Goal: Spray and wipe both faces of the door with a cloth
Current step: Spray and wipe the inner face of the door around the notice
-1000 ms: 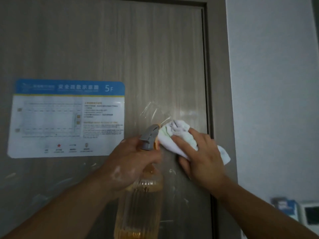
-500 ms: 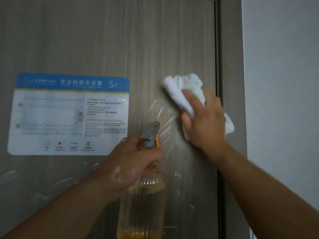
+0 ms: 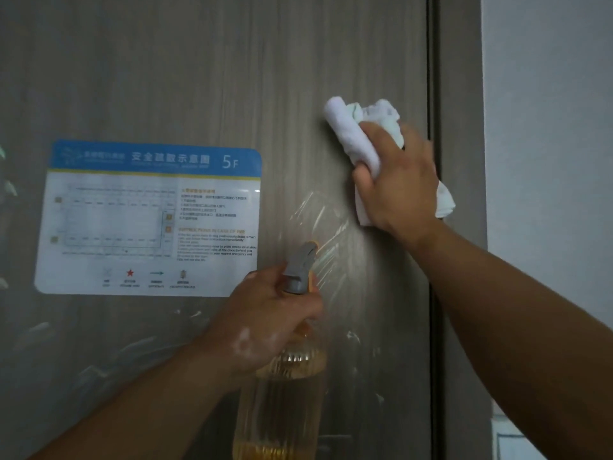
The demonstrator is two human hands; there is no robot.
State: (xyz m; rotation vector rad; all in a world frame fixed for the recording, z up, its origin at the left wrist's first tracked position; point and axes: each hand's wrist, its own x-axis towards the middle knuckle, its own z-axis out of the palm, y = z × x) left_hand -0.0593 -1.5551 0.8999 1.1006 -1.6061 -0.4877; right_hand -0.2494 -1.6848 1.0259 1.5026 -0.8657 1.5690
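Observation:
A grey wood-grain door fills most of the view. My right hand grips a bunched white cloth and presses it against the door near its right edge, at upper right. My left hand holds the neck of a clear ribbed spray bottle of amber liquid, lower centre. Its grey nozzle points at the door. Wet streaks shine on the door between the two hands.
A blue and white evacuation sign marked 5F is stuck on the door at left. The dark door frame runs down the right, with a pale wall beyond it. Something white shows at the bottom right corner.
My right hand has carried the cloth upward along the door's right edge, from beside the nozzle to well above it. The left hand with the bottle has stayed nearly in place.

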